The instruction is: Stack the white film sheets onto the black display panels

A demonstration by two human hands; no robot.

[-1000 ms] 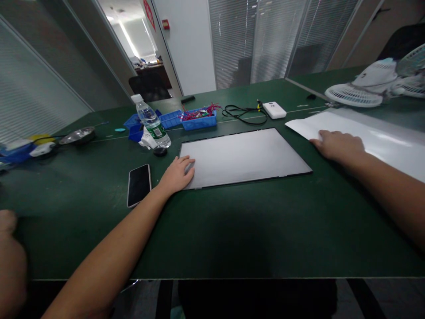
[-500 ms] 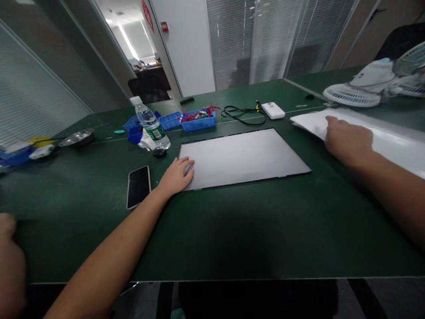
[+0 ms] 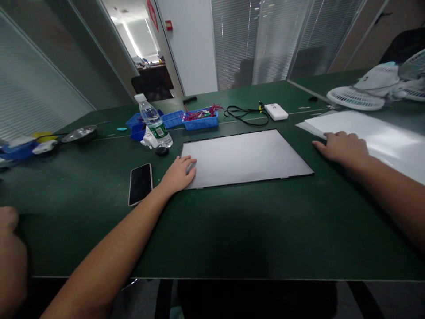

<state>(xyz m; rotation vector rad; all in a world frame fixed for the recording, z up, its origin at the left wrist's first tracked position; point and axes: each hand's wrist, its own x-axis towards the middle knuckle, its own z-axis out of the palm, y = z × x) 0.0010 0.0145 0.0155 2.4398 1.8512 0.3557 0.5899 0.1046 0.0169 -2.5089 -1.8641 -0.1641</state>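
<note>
A flat grey rectangular panel (image 3: 245, 157) lies on the green table (image 3: 232, 230). My left hand (image 3: 178, 173) rests flat on the panel's near left corner, fingers stretched out and holding nothing. My right hand (image 3: 341, 148) lies palm down on the near left edge of a stack of white sheets (image 3: 372, 137) to the right of the panel, its fingers curled slightly over the sheets. A black phone (image 3: 140, 183) lies face up just left of my left hand.
A water bottle (image 3: 153, 123), blue bins (image 3: 199, 118) with red and pink bits, a black cable (image 3: 244, 113) and a white box (image 3: 276, 111) sit behind the panel. White fans (image 3: 361, 91) stand far right. Another person's hand (image 3: 9, 257) shows at lower left.
My right hand moved up onto the white sheets, then came back toward the stack's near left edge. My left hand stayed on the panel corner.
</note>
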